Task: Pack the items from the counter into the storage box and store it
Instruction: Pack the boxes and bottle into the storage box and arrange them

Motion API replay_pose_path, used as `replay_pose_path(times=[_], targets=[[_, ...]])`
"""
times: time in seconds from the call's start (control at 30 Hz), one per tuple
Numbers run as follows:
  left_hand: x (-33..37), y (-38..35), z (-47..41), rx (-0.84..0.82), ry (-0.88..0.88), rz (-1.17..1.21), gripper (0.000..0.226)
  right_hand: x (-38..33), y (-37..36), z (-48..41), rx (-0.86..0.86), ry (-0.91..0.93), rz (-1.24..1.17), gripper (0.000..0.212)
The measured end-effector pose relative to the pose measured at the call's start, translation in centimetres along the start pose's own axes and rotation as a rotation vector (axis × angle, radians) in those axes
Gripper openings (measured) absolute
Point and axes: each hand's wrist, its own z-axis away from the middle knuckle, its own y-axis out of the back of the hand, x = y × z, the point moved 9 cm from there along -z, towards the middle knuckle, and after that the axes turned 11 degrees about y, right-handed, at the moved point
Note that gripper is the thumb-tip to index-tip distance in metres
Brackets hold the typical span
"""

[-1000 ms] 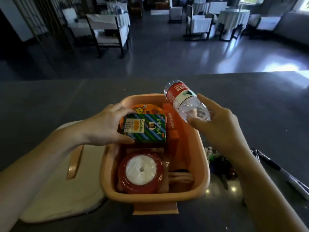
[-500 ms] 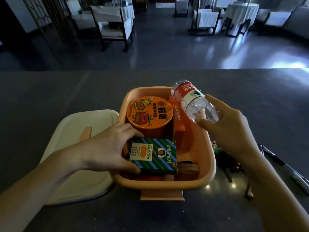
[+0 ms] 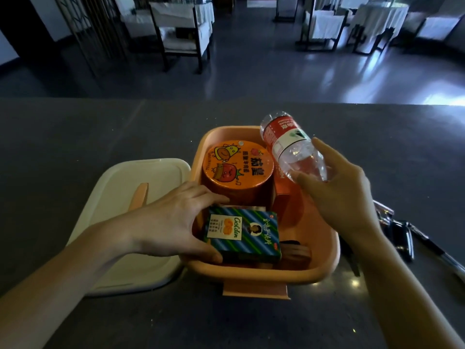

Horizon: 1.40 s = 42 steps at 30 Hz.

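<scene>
Storage box (image 3: 327,269) near the worktop's (image 3: 75,137) front edge: left hand (image 3: 171,222) grips a striped Golden carton (image 3: 241,235) at its near rim, right hand (image 3: 344,197) clasps a tilted water bottle (image 3: 289,144) above.

**Box Partly Packed, Bottle Held Over the Rim**

The peach storage box (image 3: 324,270) stood open on the dark surface. Its white lid (image 3: 113,248) lay flat just to its left, peach handle up. Inside, a round orange noodle tub (image 3: 237,167) filled the far left, with an orange-red carton (image 3: 283,197) upright at its right. The left hand (image 3: 173,220) gripped a green-and-blue striped "Golden" packet (image 3: 242,234) at the near left. The right hand (image 3: 344,197) held a clear, red-labelled water bottle (image 3: 292,147) tilted over the far right rim.
</scene>
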Motion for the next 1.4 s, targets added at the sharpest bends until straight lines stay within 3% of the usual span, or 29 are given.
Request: replay_pose_path(times=[0.23,0.4,0.5,0.67,0.8,1.03,1.2,1.4], targets=[[2.4,2.3,-4.2,0.066,-0.062,0.124,0.065,1.0,0.6,0.1,0.036,-0.045,0.025,0.06],[5.6,2.5,-9.9,0.223,-0.227,-0.269,0.052,0.5,2.0,-0.2,0.101,-0.052,0.075,0.059],[6.9,1.1,-12.2,0.197,-0.291,-0.436,0.059,0.3,2.3,-0.1,0.113,-0.061,0.104,0.059],[8.0,-1.2,-13.7,0.122,-0.349,-0.503,0.056,0.8,2.7,0.2,0.112,-0.097,0.108,0.065],[9.0,0.4,-12.6,0.223,-0.447,-0.381,0.045,0.8,3.2,0.3,0.127,-0.108,0.101,0.054],[10.1,5.1,-7.5,0.362,-0.514,-0.051,0.042,0.9,4.0,0.0,0.145,-0.13,0.035,0.073],[9.8,11.2,-3.4,0.474,-0.487,0.197,0.038,1.2,3.8,0.0,0.149,-0.167,-0.067,0.066],[5.9,13.8,-0.2,0.645,-0.413,0.138,0.044,1.3,2.6,0.5,0.167,-0.185,-0.048,0.062]])
